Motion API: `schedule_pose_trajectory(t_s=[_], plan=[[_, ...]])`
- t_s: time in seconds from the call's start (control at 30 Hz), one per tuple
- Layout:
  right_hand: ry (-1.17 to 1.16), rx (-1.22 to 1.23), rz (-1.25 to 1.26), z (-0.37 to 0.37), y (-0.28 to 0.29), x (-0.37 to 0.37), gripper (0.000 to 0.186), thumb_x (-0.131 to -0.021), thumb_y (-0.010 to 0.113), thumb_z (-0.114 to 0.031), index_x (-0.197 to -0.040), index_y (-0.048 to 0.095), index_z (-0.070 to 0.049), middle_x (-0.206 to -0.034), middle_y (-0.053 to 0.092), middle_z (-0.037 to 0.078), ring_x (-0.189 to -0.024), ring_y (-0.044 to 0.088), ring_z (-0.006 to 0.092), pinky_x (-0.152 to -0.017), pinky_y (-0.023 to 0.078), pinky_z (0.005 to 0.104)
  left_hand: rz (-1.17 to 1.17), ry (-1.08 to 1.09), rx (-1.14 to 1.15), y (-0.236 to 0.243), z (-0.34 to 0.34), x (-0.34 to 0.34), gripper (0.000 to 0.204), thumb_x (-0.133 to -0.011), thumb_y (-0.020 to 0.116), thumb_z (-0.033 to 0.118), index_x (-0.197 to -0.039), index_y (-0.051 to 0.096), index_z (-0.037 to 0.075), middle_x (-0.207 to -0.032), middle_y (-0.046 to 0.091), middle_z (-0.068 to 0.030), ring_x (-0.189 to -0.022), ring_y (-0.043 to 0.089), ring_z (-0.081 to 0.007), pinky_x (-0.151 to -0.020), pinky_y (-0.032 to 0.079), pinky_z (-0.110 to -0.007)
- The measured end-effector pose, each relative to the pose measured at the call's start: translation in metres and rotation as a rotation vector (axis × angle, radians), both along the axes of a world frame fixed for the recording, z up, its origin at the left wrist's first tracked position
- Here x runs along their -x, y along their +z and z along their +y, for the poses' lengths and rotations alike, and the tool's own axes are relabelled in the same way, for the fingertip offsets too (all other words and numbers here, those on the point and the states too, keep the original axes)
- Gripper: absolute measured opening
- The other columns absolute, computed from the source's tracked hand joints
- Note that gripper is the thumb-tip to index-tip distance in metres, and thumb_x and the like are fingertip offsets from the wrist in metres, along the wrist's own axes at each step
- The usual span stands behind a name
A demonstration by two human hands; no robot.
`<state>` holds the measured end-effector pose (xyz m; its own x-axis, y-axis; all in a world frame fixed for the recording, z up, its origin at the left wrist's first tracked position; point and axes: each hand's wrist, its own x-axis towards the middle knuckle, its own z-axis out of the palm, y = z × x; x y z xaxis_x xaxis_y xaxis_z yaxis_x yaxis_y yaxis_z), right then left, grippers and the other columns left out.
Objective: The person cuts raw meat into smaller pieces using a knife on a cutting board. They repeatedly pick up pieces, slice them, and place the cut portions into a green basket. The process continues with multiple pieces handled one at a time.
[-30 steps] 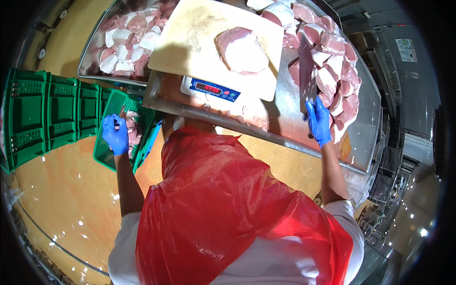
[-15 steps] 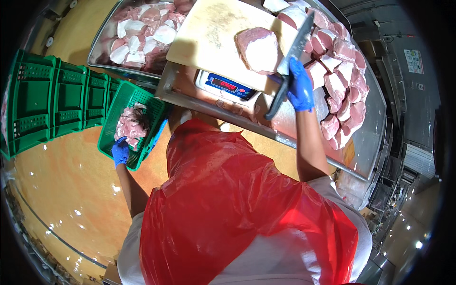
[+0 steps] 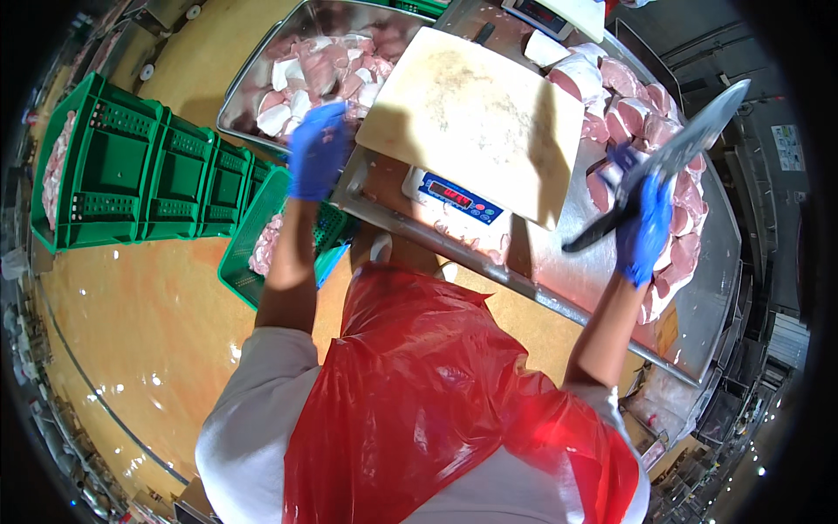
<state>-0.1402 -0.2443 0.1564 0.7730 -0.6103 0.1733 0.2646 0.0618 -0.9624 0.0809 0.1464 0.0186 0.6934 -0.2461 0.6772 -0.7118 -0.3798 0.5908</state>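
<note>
My right hand (image 3: 644, 231), in a blue glove, grips a large knife (image 3: 694, 133) by its black handle; the blade points up and to the right, over the pile of pork pieces (image 3: 642, 105). My gloved left hand (image 3: 318, 150) is raised beside the near edge of a metal tub (image 3: 229, 109) holding cut meat (image 3: 327, 74). Motion smears its fingers, so their state is unclear. Between the hands, a stained white cutting board (image 3: 471, 113) lies over a scale (image 3: 458, 199) with a lit red display, and no meat rests on the board.
Below my left forearm sits a green crate (image 3: 234, 262) with meat trimmings (image 3: 265, 246). More green crates (image 3: 118, 166) stand at the left. The steel table (image 3: 559, 301) has a raised front edge. A second scale (image 3: 539, 16) stands at the far side.
My left hand has risen from the green crate to the metal tub. The meat piece is gone from the board. My right hand has swung the knife rightward, and the view has shifted.
</note>
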Motion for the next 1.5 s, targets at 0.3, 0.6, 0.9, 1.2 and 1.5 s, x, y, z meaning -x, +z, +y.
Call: schedule_pose_trajectory(t_s=[0.3, 0.6, 0.9, 1.2, 1.5], plan=[[-0.465, -0.064, 0.551, -0.015, -0.138, 0.285, 0.031, -0.106, 0.054, -0.029, -0.111, 0.062, 0.0, -0.098, 0.068, 0.007, -0.083, 0.063, 0.0144, -0.072, 0.052, 0.0287, 0.086, -0.916, -0.153, 0.078, -0.368, 0.148, 0.024, -0.086, 0.062, 0.02, -0.104, 0.068, 0.005, -0.097, 0.068, -0.0204, -0.094, 0.066, -0.0394, -0.082, 0.054, -0.047], [-0.82, -0.328, 0.71, 0.101, -0.21, 0.389, 0.027, -0.104, 0.057, -0.031, -0.104, 0.063, -0.005, -0.083, 0.061, -0.002, -0.068, 0.052, 0.0061, -0.058, 0.043, 0.0241, 0.458, -0.342, -1.062, -0.112, -0.644, 0.15, 0.129, -0.06, 0.084, 0.067, -0.154, 0.024, 0.001, -0.151, 0.042, -0.021, -0.135, 0.048, -0.0395, -0.107, 0.043, -0.057], [-0.958, -0.438, 0.675, 0.092, -0.212, 0.429, 0.022, -0.103, 0.058, -0.024, -0.109, 0.064, -0.003, -0.079, 0.059, -0.003, -0.065, 0.049, 0.0061, -0.056, 0.043, 0.024, 0.222, -0.337, -1.209, -0.095, -0.673, 0.153, 0.089, -0.063, 0.086, 0.049, -0.132, 0.058, 0.0, -0.123, 0.069, -0.0163, -0.112, 0.068, -0.028, -0.097, 0.054, -0.042], [-0.704, -0.293, 0.546, -0.016, -0.218, 0.389, 0.023, -0.104, 0.057, -0.027, -0.109, 0.063, -0.005, -0.086, 0.064, 0.0, -0.071, 0.057, 0.008, -0.063, 0.047, 0.0242, 1.334, -0.898, -0.601, -0.118, -0.539, 0.168, 0.038, -0.091, 0.066, 0.023, -0.124, 0.065, 0.003, -0.121, 0.066, -0.0116, -0.106, 0.064, -0.0246, -0.093, 0.051, -0.038], [-0.458, -0.184, 0.484, -0.041, -0.194, 0.322, 0.026, -0.105, 0.057, -0.028, -0.113, 0.062, -0.004, -0.091, 0.068, 0.004, -0.076, 0.063, 0.0116, -0.067, 0.051, 0.0277, 1.184, -1.004, -0.016, 0.067, -0.328, 0.124, 0.059, -0.074, 0.075, 0.018, -0.127, 0.054, 0.001, -0.107, 0.064, -0.0101, -0.097, 0.062, -0.0188, -0.088, 0.051, -0.033]])
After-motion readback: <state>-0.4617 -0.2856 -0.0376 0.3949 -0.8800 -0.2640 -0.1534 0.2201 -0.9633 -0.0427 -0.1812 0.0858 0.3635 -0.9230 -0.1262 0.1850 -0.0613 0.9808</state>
